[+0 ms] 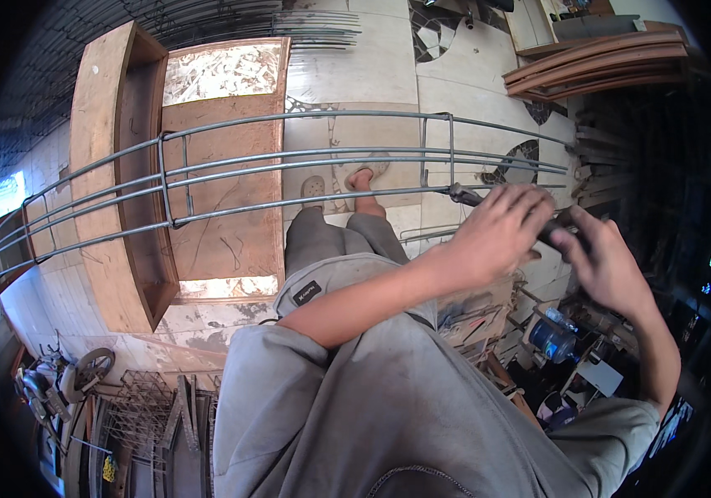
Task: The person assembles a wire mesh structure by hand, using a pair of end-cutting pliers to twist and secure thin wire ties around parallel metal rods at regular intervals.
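Note:
A long cage of steel reinforcing bars stretches across the view, with square wire stirrups around its bars. Dark pincers have their head against the nearest bar, close to a stirrup. My left hand is curled over the middle of the pincers, its fingers slightly blurred. Farther right, my right hand grips the dark handle end. The handles are partly hidden between both hands, and the jaws are too small to read clearly.
A wooden box-like frame and a brown panel lie beneath the cage at left. Loose rods are at the back. Stacked brown channels stand at the back right. A blue water jug sits among clutter. A motorbike stands lower left.

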A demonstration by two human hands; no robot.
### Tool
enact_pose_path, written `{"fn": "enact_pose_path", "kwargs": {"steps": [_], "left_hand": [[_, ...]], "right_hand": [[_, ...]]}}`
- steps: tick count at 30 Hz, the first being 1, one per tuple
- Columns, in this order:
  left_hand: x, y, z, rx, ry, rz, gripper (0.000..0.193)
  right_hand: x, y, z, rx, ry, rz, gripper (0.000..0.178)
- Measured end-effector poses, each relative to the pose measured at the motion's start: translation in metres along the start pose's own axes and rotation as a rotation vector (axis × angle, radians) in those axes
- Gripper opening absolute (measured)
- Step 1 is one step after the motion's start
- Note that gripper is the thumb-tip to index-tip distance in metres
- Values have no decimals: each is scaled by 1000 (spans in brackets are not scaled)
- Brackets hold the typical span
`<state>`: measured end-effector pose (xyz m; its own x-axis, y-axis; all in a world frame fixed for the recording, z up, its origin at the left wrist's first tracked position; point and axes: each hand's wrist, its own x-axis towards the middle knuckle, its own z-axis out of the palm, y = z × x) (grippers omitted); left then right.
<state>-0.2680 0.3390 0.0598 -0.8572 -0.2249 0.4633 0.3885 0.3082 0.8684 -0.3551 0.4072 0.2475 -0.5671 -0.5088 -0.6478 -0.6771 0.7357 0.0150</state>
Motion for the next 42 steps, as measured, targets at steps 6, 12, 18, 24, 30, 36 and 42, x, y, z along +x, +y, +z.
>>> {"fn": "enact_pose_path", "kwargs": {"steps": [6,12,18,24,30,36,42], "left_hand": [[-2,-1,32,406,25,105,46],[-2,-4,27,308,26,91,37],[11,-20,2,-93,-348,16,48],[-2,3,-10,299,-184,210,59],[-6,-16,30,206,-134,103,33],[16,-17,1,34,-485,34,25],[26,-25,-4,-196,-539,29,36]], "right_hand": [[4,14,8,742,-274,472,42],[-30,-3,30,-543,342,-329,58],[-25,10,54,-637,375,-298,51],[-4,39,38,1131,-211,519,48],[-19,13,36,987,-129,476,44],[-54,-10,66,-598,360,-340,68],[-41,26,83,-669,330,-372,61]]}}
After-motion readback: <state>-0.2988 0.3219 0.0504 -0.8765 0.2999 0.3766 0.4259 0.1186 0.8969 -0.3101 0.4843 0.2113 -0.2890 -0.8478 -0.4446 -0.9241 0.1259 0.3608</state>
